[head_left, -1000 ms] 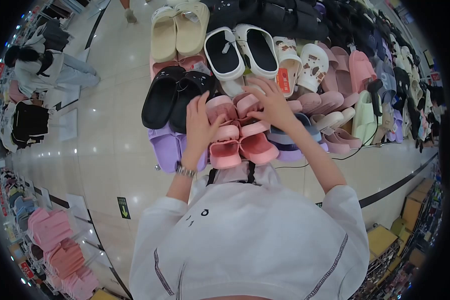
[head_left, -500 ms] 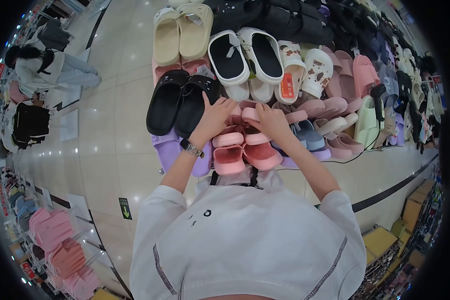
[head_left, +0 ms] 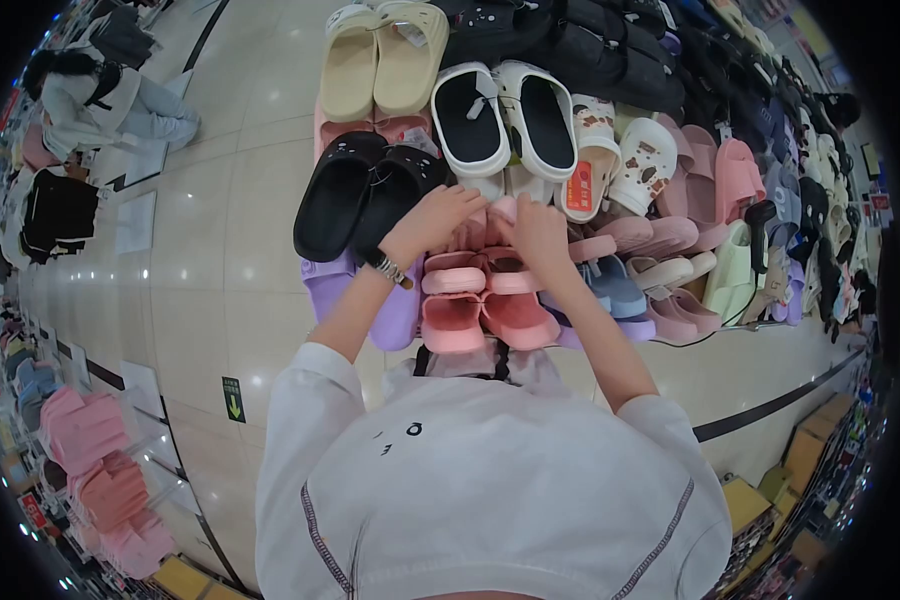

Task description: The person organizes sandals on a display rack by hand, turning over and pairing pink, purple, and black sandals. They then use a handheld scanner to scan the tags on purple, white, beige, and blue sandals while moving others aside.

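Note:
My left hand (head_left: 436, 222) and my right hand (head_left: 538, 240) meet at a pair of pink slippers (head_left: 504, 209) near the front of the shoe display. The fingers of both hands curl round the slippers, partly hiding them. Just below them sit lighter pink slippers (head_left: 456, 281) and a coral-pink pair (head_left: 518, 320) at the front edge. Black clogs (head_left: 332, 200), tied together, lie beside my left hand, over purple slippers (head_left: 396, 316). Ahead of my hands are white clogs with black insoles (head_left: 469, 122). Blue slippers (head_left: 613, 284) lie to the right of my right forearm.
Beige slides (head_left: 350, 75) stand at the far left of the display. A black handheld device (head_left: 759, 232) on a cord hangs at its right. A person (head_left: 95, 105) is at the upper left. Folded pink clothes (head_left: 85, 432) lie at the lower left.
My left hand has shifted slightly up and right, its fingers closer together. My right hand has closed further round the pink slippers, which are now raised and tilted. The view has shifted a little.

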A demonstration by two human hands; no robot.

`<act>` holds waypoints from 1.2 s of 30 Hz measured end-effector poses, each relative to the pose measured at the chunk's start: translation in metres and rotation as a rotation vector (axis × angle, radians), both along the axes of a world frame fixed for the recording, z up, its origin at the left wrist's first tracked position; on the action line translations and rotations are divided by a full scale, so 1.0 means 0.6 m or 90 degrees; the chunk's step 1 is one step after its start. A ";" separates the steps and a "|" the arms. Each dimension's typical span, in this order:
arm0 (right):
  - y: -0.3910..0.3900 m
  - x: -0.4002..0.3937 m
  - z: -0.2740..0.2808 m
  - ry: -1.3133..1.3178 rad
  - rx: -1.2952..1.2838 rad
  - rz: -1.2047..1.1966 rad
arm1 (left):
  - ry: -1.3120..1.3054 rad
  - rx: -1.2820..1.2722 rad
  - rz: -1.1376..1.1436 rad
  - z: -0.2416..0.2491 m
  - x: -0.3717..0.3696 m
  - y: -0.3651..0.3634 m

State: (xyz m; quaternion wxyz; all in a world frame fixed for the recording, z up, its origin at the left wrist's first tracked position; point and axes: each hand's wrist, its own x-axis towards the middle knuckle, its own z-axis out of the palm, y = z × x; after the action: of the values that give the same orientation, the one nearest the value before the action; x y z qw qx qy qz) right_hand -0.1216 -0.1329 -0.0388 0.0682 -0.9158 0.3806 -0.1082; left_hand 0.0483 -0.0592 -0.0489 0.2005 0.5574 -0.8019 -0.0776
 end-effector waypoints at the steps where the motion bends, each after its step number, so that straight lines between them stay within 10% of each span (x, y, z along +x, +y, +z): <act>1: -0.009 0.001 -0.002 0.000 -0.004 0.004 | 0.000 -0.004 0.004 -0.004 -0.005 -0.001; 14: 0.033 -0.076 0.061 0.086 0.089 0.100 | -0.076 0.014 -0.006 0.027 -0.052 0.061; 17: -0.080 -0.062 0.017 -0.097 0.428 -0.011 | -0.037 0.087 0.004 0.036 -0.062 0.057; 24: -0.139 -0.002 -0.114 0.215 0.136 0.205 | -0.034 0.052 -0.009 0.020 -0.057 0.057; 36: -0.139 -0.049 -0.216 0.264 0.296 0.009 | -0.115 0.040 -0.110 0.030 -0.031 0.013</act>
State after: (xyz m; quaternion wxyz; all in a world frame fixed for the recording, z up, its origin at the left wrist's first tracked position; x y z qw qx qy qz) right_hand -0.1512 -0.2162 -0.1681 0.1973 -0.8810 0.3944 0.1717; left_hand 0.0299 -0.0516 -0.0306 0.1027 0.4966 -0.8591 -0.0693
